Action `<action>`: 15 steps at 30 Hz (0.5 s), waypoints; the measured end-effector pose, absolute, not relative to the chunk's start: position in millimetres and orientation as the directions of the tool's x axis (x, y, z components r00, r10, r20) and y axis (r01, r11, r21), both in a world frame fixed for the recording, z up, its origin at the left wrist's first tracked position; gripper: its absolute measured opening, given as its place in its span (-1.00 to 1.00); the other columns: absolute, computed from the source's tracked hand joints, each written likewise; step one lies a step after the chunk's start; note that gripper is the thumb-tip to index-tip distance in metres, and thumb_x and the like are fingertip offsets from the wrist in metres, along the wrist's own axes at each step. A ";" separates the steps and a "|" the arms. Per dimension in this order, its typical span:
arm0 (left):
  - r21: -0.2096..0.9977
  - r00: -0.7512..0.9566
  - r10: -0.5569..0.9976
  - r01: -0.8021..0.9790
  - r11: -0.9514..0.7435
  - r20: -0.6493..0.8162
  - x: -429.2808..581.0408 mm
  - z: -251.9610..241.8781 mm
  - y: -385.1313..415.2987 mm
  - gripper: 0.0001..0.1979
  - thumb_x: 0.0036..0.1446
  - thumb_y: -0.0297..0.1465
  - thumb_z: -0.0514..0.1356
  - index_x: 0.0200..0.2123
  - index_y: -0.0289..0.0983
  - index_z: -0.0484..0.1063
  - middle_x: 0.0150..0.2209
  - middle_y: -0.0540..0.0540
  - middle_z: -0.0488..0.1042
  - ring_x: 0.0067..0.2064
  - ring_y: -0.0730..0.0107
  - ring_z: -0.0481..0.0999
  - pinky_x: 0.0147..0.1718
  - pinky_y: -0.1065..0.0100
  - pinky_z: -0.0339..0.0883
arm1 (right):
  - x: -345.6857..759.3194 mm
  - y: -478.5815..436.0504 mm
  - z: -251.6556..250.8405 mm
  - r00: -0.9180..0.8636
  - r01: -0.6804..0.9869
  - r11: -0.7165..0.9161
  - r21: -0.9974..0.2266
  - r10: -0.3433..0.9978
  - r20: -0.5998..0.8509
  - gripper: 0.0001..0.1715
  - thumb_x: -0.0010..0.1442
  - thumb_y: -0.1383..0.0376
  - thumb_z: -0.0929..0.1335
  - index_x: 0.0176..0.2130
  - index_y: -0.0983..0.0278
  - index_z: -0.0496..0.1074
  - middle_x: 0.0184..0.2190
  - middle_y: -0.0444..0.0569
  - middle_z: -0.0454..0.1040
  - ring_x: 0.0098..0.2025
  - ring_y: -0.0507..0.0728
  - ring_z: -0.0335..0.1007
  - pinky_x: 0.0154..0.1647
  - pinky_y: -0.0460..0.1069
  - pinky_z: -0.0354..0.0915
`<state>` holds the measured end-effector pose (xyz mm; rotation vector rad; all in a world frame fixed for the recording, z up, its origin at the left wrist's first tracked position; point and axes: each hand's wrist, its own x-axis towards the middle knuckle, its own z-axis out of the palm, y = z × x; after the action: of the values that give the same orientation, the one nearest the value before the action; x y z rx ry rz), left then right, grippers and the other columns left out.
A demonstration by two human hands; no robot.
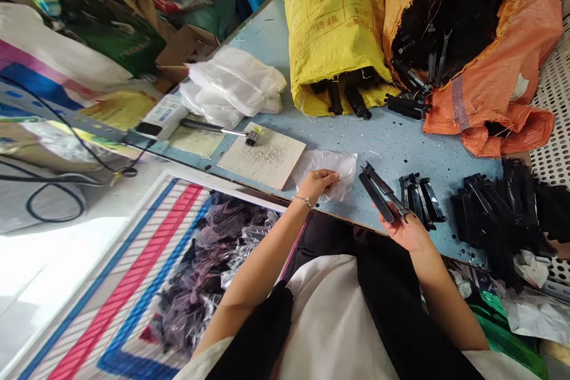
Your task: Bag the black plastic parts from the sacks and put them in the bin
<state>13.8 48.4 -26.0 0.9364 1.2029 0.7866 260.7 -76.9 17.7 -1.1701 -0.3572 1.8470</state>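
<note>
My left hand (317,183) pinches the edge of a clear plastic bag (342,165) that lies flat near the front edge of the table. In my right hand (407,230) are long, narrow black plastic pieces (377,190), held at their near end and pointing toward the bag; their exact number is unclear. Just right of that hand, a small group of similar black pieces (421,197) rests on the table. A larger pile of black pieces (499,208) sits farther right.
On the blue speckled table (325,130) lie a worn board (282,157), a hammer (216,127) and a stack of white plastic bags (234,83). Yellow (338,18) and orange sacks (494,83) hold black pieces at the back. Below left, a striped bag (129,267) contains bagged items.
</note>
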 end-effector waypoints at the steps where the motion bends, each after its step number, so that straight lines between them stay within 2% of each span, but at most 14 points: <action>1: 0.908 0.190 0.893 -0.023 0.419 -0.408 15.6 -26.9 47.9 -0.69 -0.20 -0.16 0.41 -0.52 -0.29 0.51 -0.60 0.02 0.40 -0.59 0.54 0.28 -0.58 0.44 0.15 | 256.0 -74.9 16.3 -0.250 -0.569 -0.606 -0.556 0.772 -0.585 -0.76 0.12 0.23 0.47 -0.20 0.29 0.53 -0.36 -0.03 0.53 -0.46 -0.01 0.36 -0.59 -0.16 0.30; 3: 0.918 0.133 0.909 0.007 0.398 -0.395 18.5 -29.0 45.6 -0.74 -0.21 -0.25 0.41 -0.51 -0.29 0.49 -0.57 0.00 0.45 -0.57 0.51 0.34 -0.55 0.43 0.22 | 246.8 -70.1 10.9 -0.428 -0.606 -0.694 -0.389 0.696 -0.576 -0.74 0.21 0.24 0.42 -0.12 0.34 0.51 -0.36 -0.03 0.51 -0.49 -0.05 0.30 -0.64 -0.21 0.27; 5: 0.944 0.049 0.945 0.092 0.318 -0.324 18.0 -30.7 42.2 -0.81 -0.15 -0.32 0.37 -0.49 -0.28 0.46 -0.49 -0.02 0.51 -0.51 0.44 0.43 -0.49 0.40 0.30 | 238.6 -64.4 2.7 -0.530 -0.622 -0.741 -0.254 0.637 -0.560 -0.70 0.27 0.27 0.38 -0.05 0.39 0.47 -0.37 -0.04 0.49 -0.50 -0.08 0.28 -0.62 -0.25 0.30; 7: 0.953 0.010 0.988 0.266 0.143 -0.151 13.0 -31.4 38.4 -0.95 -0.02 -0.42 0.27 -0.45 -0.26 0.45 -0.36 -0.09 0.58 -0.36 0.33 0.53 -0.33 0.33 0.42 | 233.0 -59.1 -5.7 -0.566 -0.628 -0.757 -0.181 0.604 -0.561 -0.69 0.32 0.29 0.34 0.00 0.43 0.44 -0.38 -0.05 0.48 -0.49 -0.08 0.29 -0.59 -0.26 0.34; 8: 0.924 0.032 0.998 0.382 0.030 -0.046 9.2 -31.2 36.6 -0.96 0.03 -0.48 0.21 -0.42 -0.25 0.47 -0.27 -0.13 0.60 -0.25 0.27 0.56 -0.21 0.27 0.45 | 231.3 -57.1 -9.1 -0.567 -0.633 -0.756 -0.167 0.599 -0.565 -0.69 0.34 0.29 0.32 0.02 0.43 0.43 -0.38 -0.05 0.48 -0.49 -0.08 0.30 -0.58 -0.27 0.35; 9: 0.864 0.082 0.996 0.496 -0.080 0.045 5.0 -30.5 35.1 -0.86 0.07 -0.54 0.15 -0.39 -0.25 0.49 -0.19 -0.17 0.60 -0.14 0.20 0.57 -0.08 0.20 0.44 | 230.2 -55.6 -11.5 -0.564 -0.639 -0.752 -0.160 0.600 -0.567 -0.68 0.35 0.29 0.31 0.03 0.42 0.42 -0.38 -0.06 0.48 -0.48 -0.08 0.31 -0.57 -0.27 0.36; 11: 0.711 0.196 0.972 0.664 -0.231 0.133 -2.1 -27.3 31.9 -0.70 0.10 -0.62 0.05 -0.28 -0.26 0.55 -0.03 -0.26 0.57 0.03 0.09 0.53 0.09 0.07 0.39 | 229.0 -53.8 -13.6 -0.562 -0.649 -0.745 -0.156 0.607 -0.562 -0.67 0.36 0.28 0.30 0.05 0.40 0.41 -0.38 -0.07 0.47 -0.47 -0.08 0.32 -0.56 -0.27 0.37; 13: 0.627 0.268 0.953 0.720 -0.296 0.143 -4.7 -20.9 26.3 -0.58 0.11 -0.65 0.01 -0.06 -0.31 0.53 0.11 -0.32 0.48 0.13 0.03 0.49 0.15 0.03 0.37 | 226.6 -52.8 -13.7 -0.575 -0.646 -0.747 -0.158 0.613 -0.542 -0.66 0.34 0.27 0.32 0.05 0.40 0.41 -0.38 -0.09 0.46 -0.47 -0.08 0.30 -0.56 -0.28 0.36; 15: 0.630 0.312 0.934 0.694 -0.348 0.172 -0.9 -11.1 15.7 -0.44 0.12 -0.66 -0.01 0.17 -0.33 0.39 0.23 -0.35 0.37 0.20 0.04 0.45 0.17 0.05 0.38 | 220.9 -51.3 -14.3 -0.570 -0.626 -0.750 -0.213 0.627 -0.530 -0.68 0.31 0.26 0.34 0.01 0.38 0.43 -0.39 -0.10 0.45 -0.48 -0.08 0.28 -0.58 -0.28 0.34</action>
<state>-0.9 15.7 -11.1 2.1414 1.4421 0.7270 220.9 -51.3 -14.3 -0.7744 -0.0022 2.2911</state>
